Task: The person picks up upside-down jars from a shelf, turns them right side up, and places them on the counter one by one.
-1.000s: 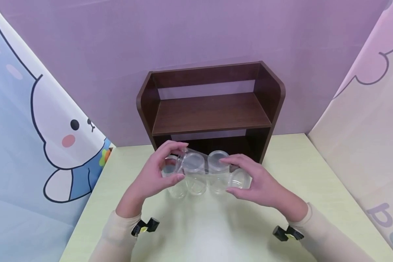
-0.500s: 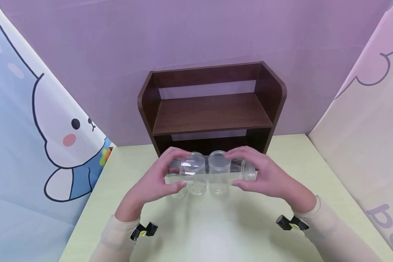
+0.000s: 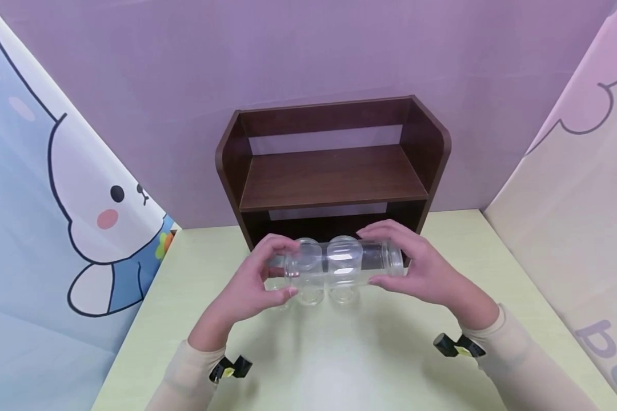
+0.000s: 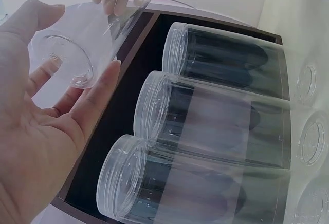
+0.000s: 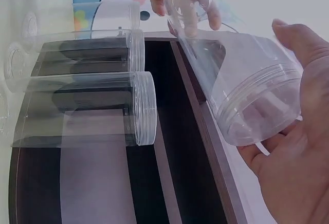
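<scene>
A clear plastic jar (image 3: pixel 344 265) lies sideways and nearly level in the air between both hands. My left hand (image 3: pixel 249 282) holds its base end, where a round moulded ring (image 4: pixel 67 59) shows in the left wrist view. Around the other end curves my right hand (image 3: pixel 424 271), by the ridged screw lid (image 5: pixel 262 108). Below and behind the held jar, three similar clear lidded jars stand upright in a row: a middle one (image 4: pixel 205 116), one nearest the left wrist camera (image 4: pixel 190 188), and another (image 4: pixel 226 54). In the head view the leftmost is mostly hidden by my left hand.
A dark brown two-tier wooden shelf (image 3: pixel 334 177) stands at the back of the pale table (image 3: pixel 324 354), close behind the jars. A purple cloth (image 3: pixel 313 51) hangs behind it. Printed cloths (image 3: pixel 108 182) close off both sides.
The held jar has gone from tilted, lid end lower and nearer, to nearly level. My right hand has shifted right and slightly up with the lid end; the standing jars have not moved.
</scene>
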`<action>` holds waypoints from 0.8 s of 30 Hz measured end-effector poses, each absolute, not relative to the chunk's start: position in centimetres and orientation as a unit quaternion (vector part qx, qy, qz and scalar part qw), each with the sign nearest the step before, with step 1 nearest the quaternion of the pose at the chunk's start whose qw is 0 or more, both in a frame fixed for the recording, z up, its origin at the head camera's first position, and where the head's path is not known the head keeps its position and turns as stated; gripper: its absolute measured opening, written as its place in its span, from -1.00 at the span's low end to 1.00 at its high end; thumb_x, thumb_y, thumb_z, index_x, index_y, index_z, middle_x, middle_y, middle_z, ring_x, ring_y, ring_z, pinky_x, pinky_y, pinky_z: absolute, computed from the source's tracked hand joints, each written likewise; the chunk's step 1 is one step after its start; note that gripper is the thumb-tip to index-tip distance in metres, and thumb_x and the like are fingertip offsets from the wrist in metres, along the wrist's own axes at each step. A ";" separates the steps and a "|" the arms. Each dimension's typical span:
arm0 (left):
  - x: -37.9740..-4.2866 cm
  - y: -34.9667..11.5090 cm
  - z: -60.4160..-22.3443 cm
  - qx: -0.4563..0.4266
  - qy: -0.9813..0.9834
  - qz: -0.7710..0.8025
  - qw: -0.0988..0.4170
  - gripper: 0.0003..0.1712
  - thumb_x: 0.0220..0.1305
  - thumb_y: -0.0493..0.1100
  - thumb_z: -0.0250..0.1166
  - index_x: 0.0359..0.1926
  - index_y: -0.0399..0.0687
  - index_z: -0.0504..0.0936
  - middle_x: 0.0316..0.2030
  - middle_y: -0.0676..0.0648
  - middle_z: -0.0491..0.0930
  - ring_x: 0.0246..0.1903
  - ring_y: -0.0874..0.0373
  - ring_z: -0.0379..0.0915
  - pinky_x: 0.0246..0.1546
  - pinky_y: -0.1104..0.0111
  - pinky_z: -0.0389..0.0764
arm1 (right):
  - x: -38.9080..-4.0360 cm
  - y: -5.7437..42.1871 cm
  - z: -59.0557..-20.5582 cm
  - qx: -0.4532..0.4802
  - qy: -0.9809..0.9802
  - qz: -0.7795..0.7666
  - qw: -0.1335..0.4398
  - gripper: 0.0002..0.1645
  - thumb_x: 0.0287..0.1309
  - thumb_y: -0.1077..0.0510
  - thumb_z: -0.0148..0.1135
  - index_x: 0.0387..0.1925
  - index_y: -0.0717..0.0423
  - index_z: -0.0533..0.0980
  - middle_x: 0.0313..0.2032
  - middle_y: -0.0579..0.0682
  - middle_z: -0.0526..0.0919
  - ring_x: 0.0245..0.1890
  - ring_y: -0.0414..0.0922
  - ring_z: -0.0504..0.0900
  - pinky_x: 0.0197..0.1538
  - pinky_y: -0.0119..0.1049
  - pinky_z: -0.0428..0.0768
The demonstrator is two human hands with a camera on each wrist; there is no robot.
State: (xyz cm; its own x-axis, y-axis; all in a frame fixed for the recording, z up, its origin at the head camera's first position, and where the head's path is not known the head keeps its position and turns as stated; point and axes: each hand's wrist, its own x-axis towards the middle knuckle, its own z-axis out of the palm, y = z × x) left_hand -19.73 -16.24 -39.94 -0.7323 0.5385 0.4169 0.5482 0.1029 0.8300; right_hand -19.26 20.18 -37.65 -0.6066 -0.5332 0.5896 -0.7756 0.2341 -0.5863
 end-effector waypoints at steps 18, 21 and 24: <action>-20.3 -16.8 -39.9 -0.368 -0.709 -0.602 0.014 -0.10 0.10 -0.63 0.51 0.44 -0.19 0.43 0.32 -0.22 0.49 0.30 -0.05 0.56 0.20 0.05 0.76 | -19.6 22.1 -38.7 0.405 -0.725 0.541 0.131 0.10 -0.08 0.68 0.55 0.54 0.35 0.37 0.43 0.24 0.49 0.35 -0.02 0.57 0.41 -0.26 0.59; -20.4 -16.8 -39.8 -0.371 -0.705 -0.604 0.010 -0.10 0.11 -0.64 0.51 0.44 -0.20 0.42 0.33 -0.24 0.48 0.32 -0.07 0.54 0.19 -0.03 0.75 | -19.7 22.1 -38.8 0.410 -0.718 0.549 0.123 0.08 -0.05 0.68 0.53 0.54 0.36 0.36 0.41 0.26 0.53 0.29 -0.01 0.61 0.40 -0.27 0.60; -20.3 -16.7 -39.7 -0.371 -0.705 -0.604 0.007 -0.11 0.12 -0.62 0.51 0.44 -0.19 0.42 0.33 -0.23 0.48 0.31 -0.12 0.54 0.19 -0.12 0.74 | -19.6 22.1 -38.8 0.414 -0.713 0.552 0.122 0.07 -0.05 0.68 0.52 0.54 0.35 0.37 0.38 0.28 0.55 0.24 -0.01 0.64 0.37 -0.28 0.62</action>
